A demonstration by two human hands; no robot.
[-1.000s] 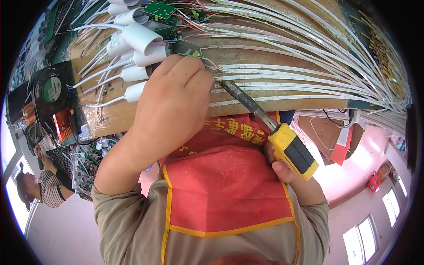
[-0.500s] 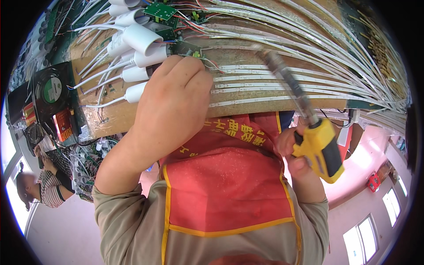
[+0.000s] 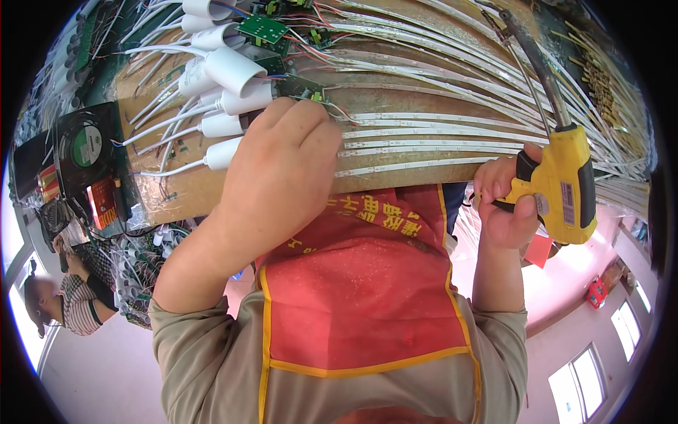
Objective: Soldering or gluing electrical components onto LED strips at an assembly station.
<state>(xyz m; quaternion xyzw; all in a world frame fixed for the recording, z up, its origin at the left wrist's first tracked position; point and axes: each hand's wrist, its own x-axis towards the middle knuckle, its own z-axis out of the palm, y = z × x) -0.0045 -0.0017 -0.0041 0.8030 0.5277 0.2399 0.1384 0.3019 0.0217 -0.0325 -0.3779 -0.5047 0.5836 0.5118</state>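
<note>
My left hand (image 3: 282, 162) is closed, knuckles up, at the near edge of the board, between white plastic sleeves and LED strips. Its fingertips are hidden, so I cannot make out what they pinch. Touching or close to its left side is a white sleeve (image 3: 222, 152) with a white cable; just beyond it lies a green circuit board (image 3: 300, 87). White LED strips (image 3: 431, 147) run rightward from beside the hand. My right hand (image 3: 505, 194) grips a yellow-and-black soldering gun (image 3: 571, 185), whose metal barrel and thin side tube point up and away over the strips.
More white sleeves (image 3: 233, 71) and green boards (image 3: 261, 30) lie at the far left of the brown work board (image 3: 395, 182). A black fan (image 3: 83, 145) stands left. Brass-coloured pieces (image 3: 600, 92) are piled far right. Another person (image 3: 81, 297) sits at the left.
The soldering gun has swung up and to the right in my right hand, its tip moving away from the strips near my left hand. My left hand stays almost in place.
</note>
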